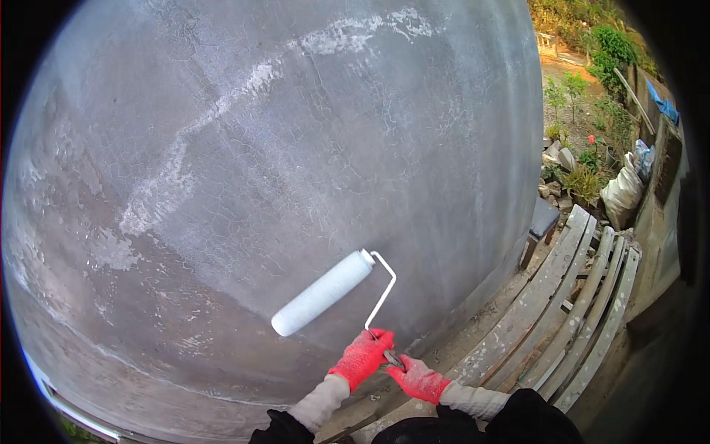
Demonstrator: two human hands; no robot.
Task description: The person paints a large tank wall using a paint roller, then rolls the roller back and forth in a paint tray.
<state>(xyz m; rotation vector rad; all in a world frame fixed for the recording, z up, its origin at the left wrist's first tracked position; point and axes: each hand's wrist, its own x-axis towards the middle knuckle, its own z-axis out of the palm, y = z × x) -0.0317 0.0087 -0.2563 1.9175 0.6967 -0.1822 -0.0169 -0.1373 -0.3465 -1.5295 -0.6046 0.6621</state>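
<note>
Left hand and right hand both grip the handle of the paint roller, probably to hold it steady near the gray wall.

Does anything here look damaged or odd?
Yes: the grey wall looks worn. Fine cracks web its surface, and a ragged pale band slants up and rightward above the paint roller, unlike the darker surface around it.

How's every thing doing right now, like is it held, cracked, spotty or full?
Wall: cracked, with whitish patches
Paint roller: held at a slant, pale cover
Left hand: gloved, closed on the roller's handle
Right hand: gloved, closed at the handle's lower end
Planks: side by side, pale-spotted
White sack: bulging, contents hidden
</note>
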